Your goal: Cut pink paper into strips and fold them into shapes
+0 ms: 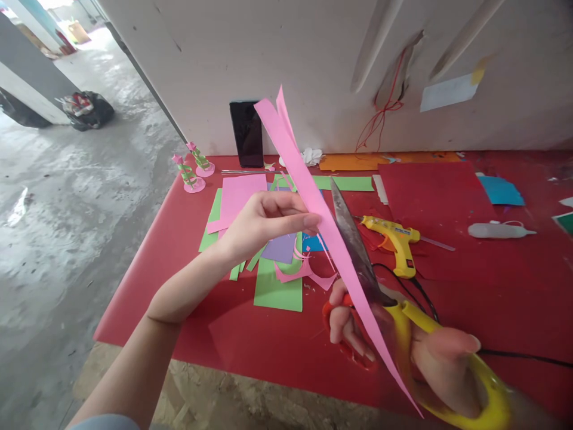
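Note:
My left hand (268,221) pinches a long pink paper strip (329,233) between thumb and fingers, held up slantwise above the table. Its upper end splits into two tails, and its lower end tapers toward me. In my right hand (443,358) are scissors (358,251) with one yellow and one red handle loop. Their blades point up and away, close along the right side of the strip. Whether the blades touch the paper I cannot tell. Beneath my hands lie pink scraps (304,272), a green sheet (277,292) and a purple sheet (280,249).
A yellow glue gun (396,239) with a black cord lies right of the scissors. Beyond are a white bottle (499,230), a blue paper piece (500,190) and an upright phone (248,134). Two small paper flowers (194,182) stand near the table's left edge.

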A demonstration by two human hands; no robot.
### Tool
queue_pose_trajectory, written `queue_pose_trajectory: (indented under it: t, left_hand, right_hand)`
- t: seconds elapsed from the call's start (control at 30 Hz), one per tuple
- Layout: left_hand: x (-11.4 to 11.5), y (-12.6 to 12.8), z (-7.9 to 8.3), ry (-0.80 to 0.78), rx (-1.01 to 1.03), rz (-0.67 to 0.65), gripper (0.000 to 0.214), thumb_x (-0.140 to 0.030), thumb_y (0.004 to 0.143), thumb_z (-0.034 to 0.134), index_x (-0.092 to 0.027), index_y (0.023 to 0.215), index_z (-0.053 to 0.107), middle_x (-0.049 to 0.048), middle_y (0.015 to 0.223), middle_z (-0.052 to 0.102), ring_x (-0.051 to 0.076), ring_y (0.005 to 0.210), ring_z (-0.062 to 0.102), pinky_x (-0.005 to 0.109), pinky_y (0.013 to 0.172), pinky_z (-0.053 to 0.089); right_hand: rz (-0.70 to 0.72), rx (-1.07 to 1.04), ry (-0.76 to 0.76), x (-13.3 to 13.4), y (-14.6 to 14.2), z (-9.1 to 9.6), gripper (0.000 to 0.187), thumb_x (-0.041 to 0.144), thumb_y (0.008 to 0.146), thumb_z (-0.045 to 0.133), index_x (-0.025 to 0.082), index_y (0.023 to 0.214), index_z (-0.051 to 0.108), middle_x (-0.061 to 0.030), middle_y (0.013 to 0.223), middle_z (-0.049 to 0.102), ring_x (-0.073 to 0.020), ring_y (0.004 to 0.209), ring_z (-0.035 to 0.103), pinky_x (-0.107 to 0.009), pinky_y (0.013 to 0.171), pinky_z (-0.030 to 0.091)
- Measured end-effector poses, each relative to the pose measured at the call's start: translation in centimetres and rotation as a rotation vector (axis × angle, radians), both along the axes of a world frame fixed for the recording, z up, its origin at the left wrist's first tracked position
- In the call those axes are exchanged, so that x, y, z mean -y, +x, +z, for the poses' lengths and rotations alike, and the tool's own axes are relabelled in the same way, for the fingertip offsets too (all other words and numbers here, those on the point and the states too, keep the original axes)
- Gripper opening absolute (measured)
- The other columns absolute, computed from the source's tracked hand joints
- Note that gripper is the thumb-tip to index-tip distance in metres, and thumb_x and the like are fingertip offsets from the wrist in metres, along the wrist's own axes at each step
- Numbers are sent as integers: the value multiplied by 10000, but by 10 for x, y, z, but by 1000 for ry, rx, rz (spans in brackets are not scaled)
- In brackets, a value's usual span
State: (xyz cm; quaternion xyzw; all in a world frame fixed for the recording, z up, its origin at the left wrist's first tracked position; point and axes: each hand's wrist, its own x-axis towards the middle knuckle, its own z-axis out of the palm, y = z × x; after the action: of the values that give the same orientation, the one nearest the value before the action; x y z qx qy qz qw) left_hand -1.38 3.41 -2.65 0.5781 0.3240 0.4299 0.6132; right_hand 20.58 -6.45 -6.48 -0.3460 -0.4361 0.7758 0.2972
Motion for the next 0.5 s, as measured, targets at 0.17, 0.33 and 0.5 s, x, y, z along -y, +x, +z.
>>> queue_pose_trajectory:
  t: [0.17, 0.33, 0.5]
  left_hand:
    - [2, 4, -3, -70, -35, -93, 220, -390, 713, 784, -180, 747, 726, 15, 752, 750, 124, 678, 686, 233, 634, 539]
    - [4, 7, -4, -62, -52, -62, 222, -379, 665, 819, -183, 708, 725, 0, 665, 720, 109, 600, 640, 221, 545, 493]
    - [5, 8, -5, -84, -30, -84, 231, -407, 693, 796, -188, 721, 731, -2, 658, 716, 84, 575, 617, 195, 510, 462]
  right_hand:
    - [-5, -69, -22, -5, -9, 13, 736, 905, 563, 513, 279, 937, 615, 3, 688, 594, -101, 447, 338, -250, 428, 297]
    - [-27, -75, -12, -8, -10, 14, 722, 900, 573, 513, 267, 905, 612, 15, 635, 569, -89, 409, 338, -238, 391, 301]
    - [-25, -58, 29, -3, -3, 11, 627, 853, 687, 465, 281, 893, 620, 18, 587, 549, -79, 383, 304, -224, 363, 275]
